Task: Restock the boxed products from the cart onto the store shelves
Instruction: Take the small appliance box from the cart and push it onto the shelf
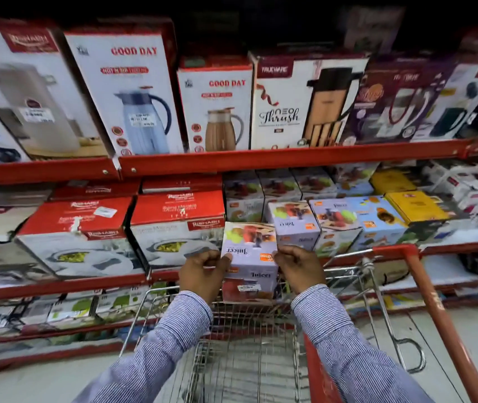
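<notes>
Both hands are clamped on a lilac juicer box, left hand on one side, right hand on the other. It's held up over the wire cart, right at the middle shelf edge beside more juicer boxes.

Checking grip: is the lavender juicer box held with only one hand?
No, the left hand and right hand both clasp the lavender juicer box.

Centre bright, evenly lit; top edge near black; wide-angle bending and blur toward left, right edges.
</notes>
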Motion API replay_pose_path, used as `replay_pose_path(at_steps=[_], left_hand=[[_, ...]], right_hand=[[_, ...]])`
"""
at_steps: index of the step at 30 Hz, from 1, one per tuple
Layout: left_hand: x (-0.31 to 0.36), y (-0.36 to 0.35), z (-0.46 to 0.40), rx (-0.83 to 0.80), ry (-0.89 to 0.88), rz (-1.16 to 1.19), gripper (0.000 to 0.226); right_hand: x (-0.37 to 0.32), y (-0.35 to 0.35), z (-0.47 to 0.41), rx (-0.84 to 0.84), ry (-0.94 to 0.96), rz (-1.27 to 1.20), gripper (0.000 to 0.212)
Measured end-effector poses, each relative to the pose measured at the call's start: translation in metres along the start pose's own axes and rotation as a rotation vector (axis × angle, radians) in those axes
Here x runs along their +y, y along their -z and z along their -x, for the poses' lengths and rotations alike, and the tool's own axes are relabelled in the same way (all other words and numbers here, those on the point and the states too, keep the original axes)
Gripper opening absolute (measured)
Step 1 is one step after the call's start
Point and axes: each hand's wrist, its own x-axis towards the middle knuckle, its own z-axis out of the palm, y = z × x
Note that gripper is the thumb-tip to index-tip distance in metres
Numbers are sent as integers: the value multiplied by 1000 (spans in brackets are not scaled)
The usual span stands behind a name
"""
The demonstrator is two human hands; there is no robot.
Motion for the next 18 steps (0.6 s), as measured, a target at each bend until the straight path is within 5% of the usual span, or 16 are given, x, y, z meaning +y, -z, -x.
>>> replay_pose_path(at_steps=[18], left_hand=[[23,-33,-11,37,-40,29,27]], right_hand=[[-16,13,-58,-32,36,248,25]])
